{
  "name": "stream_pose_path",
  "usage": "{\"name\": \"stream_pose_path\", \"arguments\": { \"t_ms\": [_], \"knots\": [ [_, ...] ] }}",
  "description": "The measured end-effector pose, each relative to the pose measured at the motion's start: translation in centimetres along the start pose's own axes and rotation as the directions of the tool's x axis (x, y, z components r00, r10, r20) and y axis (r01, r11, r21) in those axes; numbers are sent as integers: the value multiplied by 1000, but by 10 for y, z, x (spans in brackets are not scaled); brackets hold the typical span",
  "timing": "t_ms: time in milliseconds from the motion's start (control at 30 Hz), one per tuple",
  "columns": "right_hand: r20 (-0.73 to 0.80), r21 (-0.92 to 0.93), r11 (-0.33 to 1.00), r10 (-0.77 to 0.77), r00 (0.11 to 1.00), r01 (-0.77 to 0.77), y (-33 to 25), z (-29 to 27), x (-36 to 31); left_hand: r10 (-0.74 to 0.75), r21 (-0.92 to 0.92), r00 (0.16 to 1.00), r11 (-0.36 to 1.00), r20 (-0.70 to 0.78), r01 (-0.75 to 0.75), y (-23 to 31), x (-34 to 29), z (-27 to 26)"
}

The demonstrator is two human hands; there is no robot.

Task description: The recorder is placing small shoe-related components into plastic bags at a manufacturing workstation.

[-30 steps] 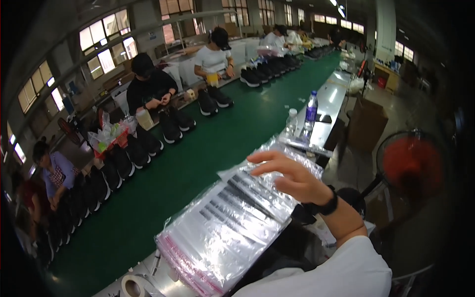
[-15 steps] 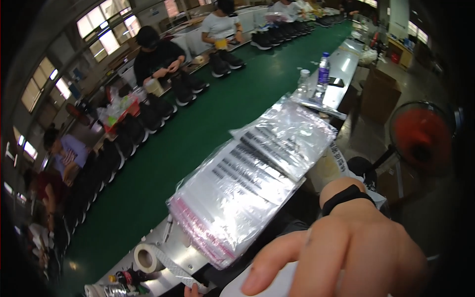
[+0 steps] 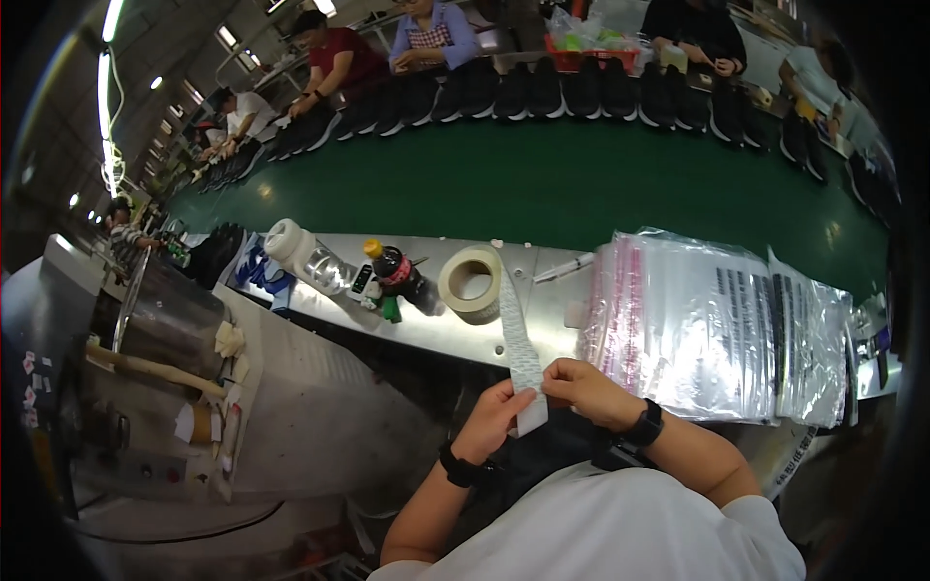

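A cream-coloured roll of labels [image 3: 455, 302] stands on the metal ledge, with a white printed strip [image 3: 520, 339] running from it over the ledge's near edge to my hands. My left hand [image 3: 492, 418] is closed on the strip close to its loose end, thumb on top. My right hand [image 3: 589, 392] pinches at the strip's right edge, just above the left thumb. Whether a single label is between the right fingertips is too small to make out. Right of the roll lies a thick stack of clear plastic bags [image 3: 693, 320] with pink edges and dark print.
On the ledge [image 3: 426, 329] stand a clear bottle [image 3: 320, 263] and a dark drink bottle [image 3: 399, 271]; a pen [image 3: 564, 268] lies near the bags. Beyond runs a green conveyor belt [image 3: 465, 184] with a row of black shoes [image 3: 528, 92] and several people behind it. A metal machine [image 3: 174, 320] stands left.
The view has swung left and levelled. A hand that loomed large at the lower right is now down at the strip, and both hands are together on it.
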State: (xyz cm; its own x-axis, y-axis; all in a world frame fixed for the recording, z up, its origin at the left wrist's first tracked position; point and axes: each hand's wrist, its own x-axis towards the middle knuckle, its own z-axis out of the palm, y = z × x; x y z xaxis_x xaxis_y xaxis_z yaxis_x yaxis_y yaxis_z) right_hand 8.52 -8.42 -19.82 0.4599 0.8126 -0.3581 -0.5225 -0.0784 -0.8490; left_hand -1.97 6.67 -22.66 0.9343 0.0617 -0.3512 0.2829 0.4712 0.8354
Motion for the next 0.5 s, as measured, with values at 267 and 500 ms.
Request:
{"name": "stream_pose_path", "arguments": {
  "t_ms": [267, 500],
  "knots": [
    [52, -280, 960, 14, 999, 1, -1, -23, -41, 70, -321, 994, 943, -81, -93, 1, 98, -73],
    [-11, -543, 839, 51, 999, -49, -5, -37, -62, 265, 5, 803, 951, -535, -310, 26, 50, -48]
  ]
}}
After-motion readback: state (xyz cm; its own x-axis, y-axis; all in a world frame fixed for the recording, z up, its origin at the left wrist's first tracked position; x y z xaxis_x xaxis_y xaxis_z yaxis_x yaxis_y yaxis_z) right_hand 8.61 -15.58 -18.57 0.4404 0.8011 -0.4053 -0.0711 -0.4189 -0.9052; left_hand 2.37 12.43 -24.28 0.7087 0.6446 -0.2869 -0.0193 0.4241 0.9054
